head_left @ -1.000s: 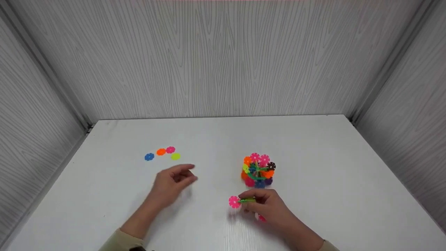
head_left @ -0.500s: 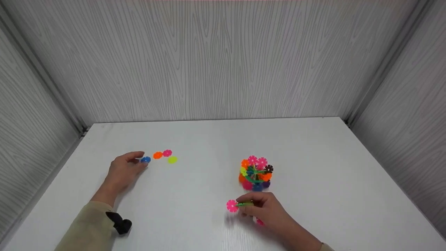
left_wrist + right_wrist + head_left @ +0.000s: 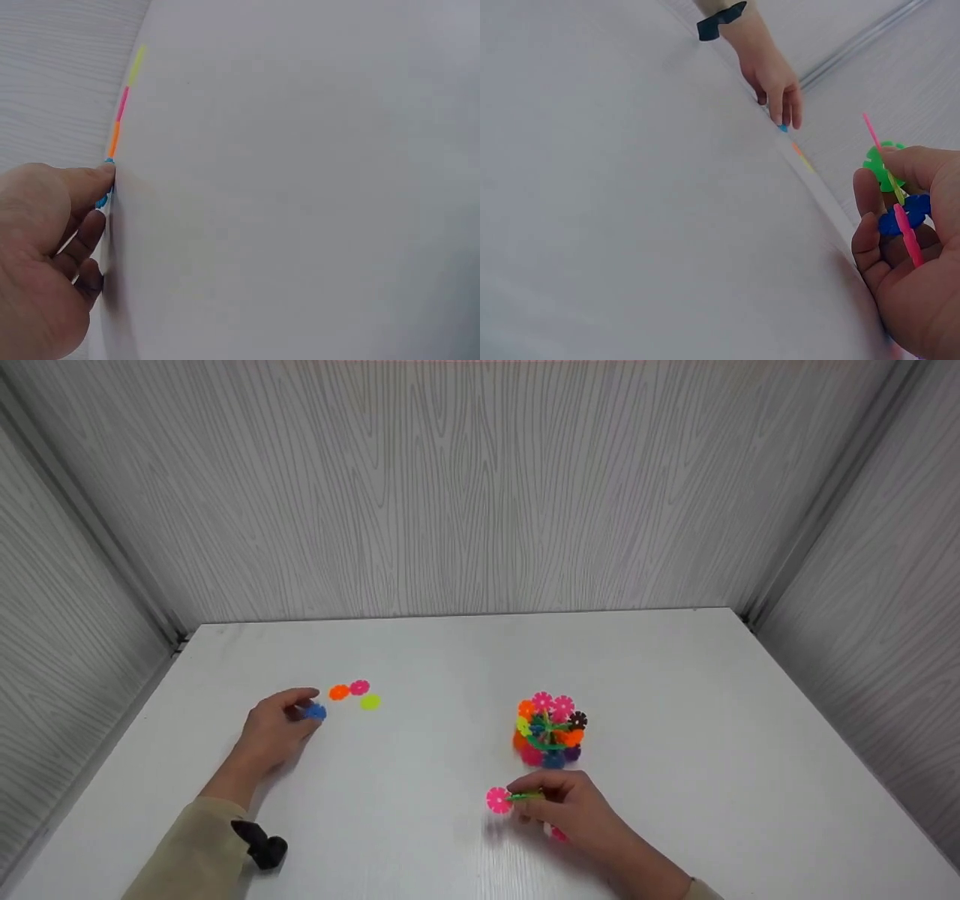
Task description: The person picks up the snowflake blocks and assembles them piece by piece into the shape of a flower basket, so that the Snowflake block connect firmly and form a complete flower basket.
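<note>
On the left of the table, my left hand [image 3: 271,733] pinches a blue notched flower-shaped disc [image 3: 316,712] between thumb and fingers. The left wrist view shows only the edge of this blue disc [image 3: 102,201]. My right hand [image 3: 574,814] grips a small cluster of interlocking discs close over the table at front centre. A pink disc [image 3: 499,800] sticks out left of its fingertips. In the right wrist view the cluster also has a green disc [image 3: 885,165], a yellow one, a dark blue disc [image 3: 904,215] and a second pink disc [image 3: 909,236], seen edge-on.
A multicoloured assembly of joined discs [image 3: 553,762] stands just beyond my right hand. Loose on the white table [image 3: 420,660] lie an orange disc [image 3: 340,692], a pink disc [image 3: 360,688] and a yellow disc [image 3: 370,703]. Wood-grain panels [image 3: 480,487] rise behind and at both sides.
My left hand has moved left from mid-table to the blue disc, taken hold of it and shifted it slightly nearer. The right hand stays in place with its cluster.
</note>
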The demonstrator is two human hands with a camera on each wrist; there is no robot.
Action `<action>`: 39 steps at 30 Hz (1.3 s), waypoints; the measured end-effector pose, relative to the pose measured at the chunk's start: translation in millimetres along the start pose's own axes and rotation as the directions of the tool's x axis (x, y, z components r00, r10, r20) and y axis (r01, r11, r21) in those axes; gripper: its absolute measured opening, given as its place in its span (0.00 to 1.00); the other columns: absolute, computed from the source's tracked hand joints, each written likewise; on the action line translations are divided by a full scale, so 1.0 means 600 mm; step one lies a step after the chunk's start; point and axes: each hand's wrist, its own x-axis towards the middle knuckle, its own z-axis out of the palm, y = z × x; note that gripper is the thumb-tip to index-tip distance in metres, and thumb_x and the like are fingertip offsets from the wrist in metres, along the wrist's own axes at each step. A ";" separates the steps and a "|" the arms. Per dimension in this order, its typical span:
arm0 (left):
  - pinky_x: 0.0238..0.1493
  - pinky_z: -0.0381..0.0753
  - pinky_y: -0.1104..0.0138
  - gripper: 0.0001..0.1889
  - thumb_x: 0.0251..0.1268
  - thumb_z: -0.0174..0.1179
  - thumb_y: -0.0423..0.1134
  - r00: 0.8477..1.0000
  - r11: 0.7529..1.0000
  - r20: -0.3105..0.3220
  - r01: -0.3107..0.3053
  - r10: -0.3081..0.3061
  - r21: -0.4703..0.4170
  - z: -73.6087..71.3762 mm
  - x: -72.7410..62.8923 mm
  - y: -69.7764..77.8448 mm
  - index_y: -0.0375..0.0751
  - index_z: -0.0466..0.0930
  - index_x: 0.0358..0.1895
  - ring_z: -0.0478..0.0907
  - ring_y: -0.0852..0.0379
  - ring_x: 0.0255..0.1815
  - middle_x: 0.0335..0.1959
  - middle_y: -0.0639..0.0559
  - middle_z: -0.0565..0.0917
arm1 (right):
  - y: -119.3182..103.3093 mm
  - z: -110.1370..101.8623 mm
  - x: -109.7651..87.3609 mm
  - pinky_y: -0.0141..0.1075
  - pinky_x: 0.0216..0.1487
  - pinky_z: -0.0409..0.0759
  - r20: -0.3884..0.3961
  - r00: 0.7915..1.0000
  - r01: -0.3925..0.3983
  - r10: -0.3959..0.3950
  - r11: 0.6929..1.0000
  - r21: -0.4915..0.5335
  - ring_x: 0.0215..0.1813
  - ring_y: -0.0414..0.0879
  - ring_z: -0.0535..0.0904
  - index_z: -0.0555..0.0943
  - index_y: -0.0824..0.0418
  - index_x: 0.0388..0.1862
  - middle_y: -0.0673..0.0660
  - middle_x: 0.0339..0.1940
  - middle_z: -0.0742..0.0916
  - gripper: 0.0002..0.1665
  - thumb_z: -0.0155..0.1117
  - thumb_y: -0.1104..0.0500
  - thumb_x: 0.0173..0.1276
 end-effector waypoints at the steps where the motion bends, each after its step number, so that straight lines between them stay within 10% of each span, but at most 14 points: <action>1: 0.69 0.75 0.48 0.28 0.78 0.63 0.35 1.000 1.000 0.006 -0.009 0.009 -0.001 0.002 -0.005 0.003 0.39 0.71 0.77 0.72 0.40 0.62 0.65 0.37 0.76 | 0.000 -0.001 0.000 0.32 0.43 0.85 -0.002 1.000 -0.001 0.001 1.000 -0.005 0.41 0.49 0.85 0.91 0.58 0.54 0.61 0.42 0.91 0.13 0.74 0.58 0.73; 12: 0.51 0.82 0.66 0.17 0.74 0.68 0.36 0.989 0.982 0.079 -0.115 0.127 -0.149 0.094 -0.078 0.102 0.45 0.87 0.63 0.77 0.50 0.53 0.51 0.50 0.83 | 0.005 -0.007 -0.001 0.34 0.43 0.85 -0.027 1.000 -0.007 0.006 1.000 -0.011 0.41 0.50 0.86 0.91 0.57 0.54 0.64 0.41 0.91 0.12 0.72 0.56 0.75; 21: 0.51 0.85 0.68 0.15 0.73 0.70 0.38 0.945 0.918 0.140 -0.242 0.297 -0.314 0.188 -0.145 0.196 0.52 0.89 0.59 0.81 0.51 0.50 0.49 0.54 0.84 | 0.000 -0.003 0.001 0.33 0.42 0.85 -0.055 0.997 -0.065 0.062 0.997 -0.050 0.43 0.53 0.87 0.91 0.52 0.53 0.61 0.43 0.92 0.13 0.75 0.52 0.72; 33: 0.44 0.86 0.66 0.05 0.72 0.71 0.40 0.900 0.849 0.081 -0.370 0.428 -0.378 0.240 -0.188 0.224 0.51 0.87 0.46 0.84 0.56 0.40 0.42 0.57 0.88 | -0.003 0.005 0.000 0.33 0.42 0.85 -0.118 0.993 0.009 -0.013 0.999 -0.033 0.40 0.54 0.86 0.91 0.59 0.48 0.64 0.40 0.91 0.11 0.74 0.54 0.73; 39: 0.43 0.87 0.66 0.03 0.70 0.73 0.37 0.904 0.846 0.065 -0.367 0.423 -0.387 0.247 -0.191 0.222 0.47 0.88 0.41 0.85 0.57 0.35 0.37 0.58 0.89 | -0.001 0.004 0.001 0.34 0.43 0.86 -0.114 0.993 0.033 -0.035 0.999 -0.015 0.40 0.55 0.88 0.92 0.59 0.50 0.61 0.43 0.92 0.11 0.74 0.55 0.73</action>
